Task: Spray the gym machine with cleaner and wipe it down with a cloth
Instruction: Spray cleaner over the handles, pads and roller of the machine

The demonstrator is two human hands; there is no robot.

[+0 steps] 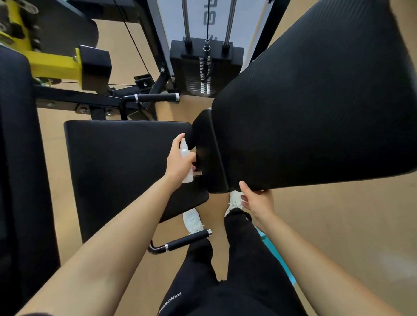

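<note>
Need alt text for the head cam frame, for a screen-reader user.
Seen from above, a person's left hand holds a small translucent spray bottle over a black seat pad, while the right hand grips the lower edge of the large black back pad. A weight stack stands beyond.
</note>
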